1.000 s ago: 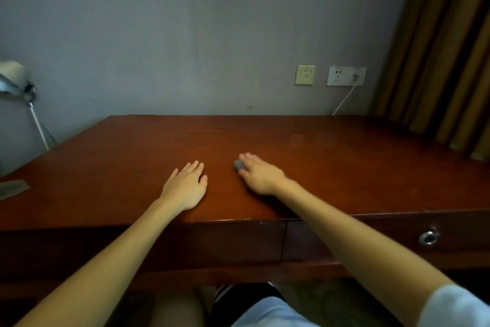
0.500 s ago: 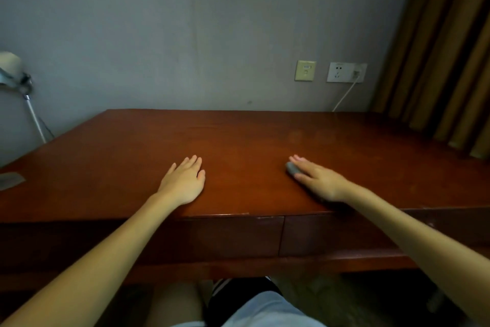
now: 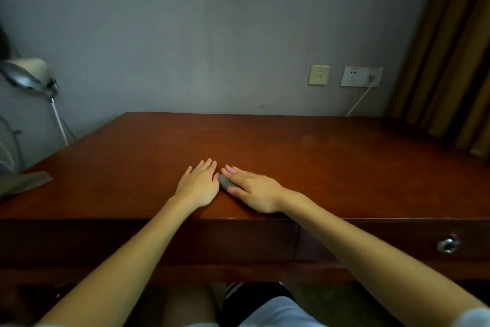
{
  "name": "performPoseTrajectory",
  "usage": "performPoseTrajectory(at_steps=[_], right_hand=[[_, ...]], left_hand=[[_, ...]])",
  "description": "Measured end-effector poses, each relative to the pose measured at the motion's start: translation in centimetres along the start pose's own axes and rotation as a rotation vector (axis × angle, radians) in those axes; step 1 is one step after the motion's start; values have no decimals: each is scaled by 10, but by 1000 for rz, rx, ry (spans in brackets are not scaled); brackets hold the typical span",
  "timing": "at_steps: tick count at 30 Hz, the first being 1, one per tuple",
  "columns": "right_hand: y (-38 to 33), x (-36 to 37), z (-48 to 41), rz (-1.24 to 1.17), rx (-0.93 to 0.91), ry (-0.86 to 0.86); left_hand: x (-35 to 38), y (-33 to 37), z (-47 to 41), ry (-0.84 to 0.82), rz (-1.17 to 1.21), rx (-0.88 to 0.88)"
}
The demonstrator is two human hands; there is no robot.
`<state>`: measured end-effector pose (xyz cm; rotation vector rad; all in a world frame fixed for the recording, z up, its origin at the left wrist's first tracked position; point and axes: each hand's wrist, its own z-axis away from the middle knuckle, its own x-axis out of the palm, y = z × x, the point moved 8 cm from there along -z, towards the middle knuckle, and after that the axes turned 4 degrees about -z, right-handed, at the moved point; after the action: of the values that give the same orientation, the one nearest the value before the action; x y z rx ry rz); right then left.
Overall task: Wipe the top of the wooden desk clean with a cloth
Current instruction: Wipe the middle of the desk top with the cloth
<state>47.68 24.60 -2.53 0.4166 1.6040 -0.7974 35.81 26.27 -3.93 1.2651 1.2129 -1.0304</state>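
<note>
- While the left hand [image 3: 199, 186] lies flat on the wooden desk [image 3: 344, 167], fingers straight and close together, it holds nothing.
- At its 3 o'clock, the right hand [image 3: 254, 190] presses a small grey cloth [image 3: 225, 181] onto the desk with straight fingers.
- Only the cloth's left end shows, near the desk's 6 o'clock edge.

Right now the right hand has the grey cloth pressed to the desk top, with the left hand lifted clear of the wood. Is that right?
Not quite. In the head view the left hand is not lifted: it lies flat on the desk, close beside the right hand. The rest holds: the right hand presses the grey cloth to the wood.
</note>
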Motion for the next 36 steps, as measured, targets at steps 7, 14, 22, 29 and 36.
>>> performPoseTrajectory(at_steps=[7, 14, 22, 29, 36], right_hand=[[115, -36, 81, -89, 237, 42], [188, -54, 7, -22, 454, 105], [39, -9, -59, 2, 48, 12], [101, -33, 16, -49, 63, -2], [230, -64, -58, -16, 441, 118]], left_hand=[[2, 0, 2, -25, 6, 22], [1, 0, 0, 2, 12, 25], [-19, -5, -7, 187, 21, 39], [-23, -16, -57, 136, 87, 1], [-5, -18, -106, -2, 36, 45]])
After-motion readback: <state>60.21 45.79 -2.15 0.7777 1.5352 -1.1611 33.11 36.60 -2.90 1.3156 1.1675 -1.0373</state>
